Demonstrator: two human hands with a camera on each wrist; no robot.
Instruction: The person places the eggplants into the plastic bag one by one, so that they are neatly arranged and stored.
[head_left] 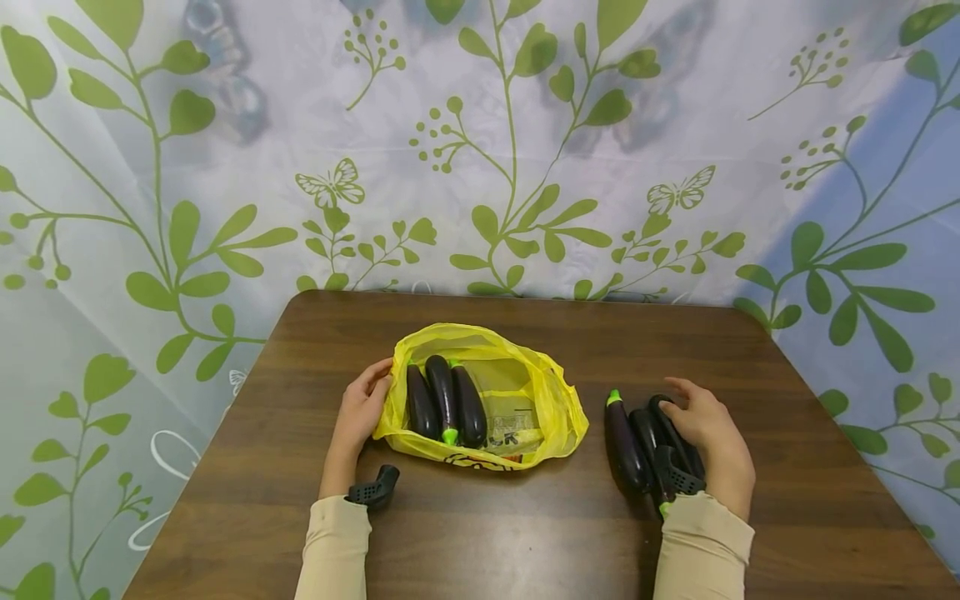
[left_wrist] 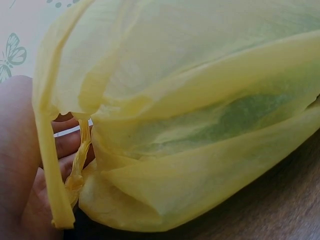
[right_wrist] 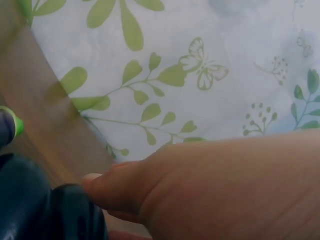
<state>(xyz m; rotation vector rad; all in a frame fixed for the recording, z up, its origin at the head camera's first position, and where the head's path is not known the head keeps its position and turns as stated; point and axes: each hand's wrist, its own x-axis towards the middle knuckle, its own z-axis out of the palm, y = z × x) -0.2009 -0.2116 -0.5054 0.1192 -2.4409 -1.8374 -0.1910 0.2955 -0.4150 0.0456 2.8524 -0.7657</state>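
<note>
Yellow bag (head_left: 558,404) is gripped at its left rim by left hand (head_left: 363,408), apparently to steady the open mouth; three eggplants (head_left: 444,396) lie inside. Right of bag, loose eggplants (head_left: 647,435) are touched by right hand (head_left: 711,429), fingers part-hidden; grip cannot be told.

left grip (head_left: 363,407): fingers curled | right grip (head_left: 711,427): thumb extended

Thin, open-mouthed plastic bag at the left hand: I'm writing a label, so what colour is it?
Translucent yellow thin plastic bag; best seen in the head view.

Brown wood-grain table (head_left: 510,533), pale backdrop (head_left: 277,183), green printed leaves (head_left: 30,63)
</note>
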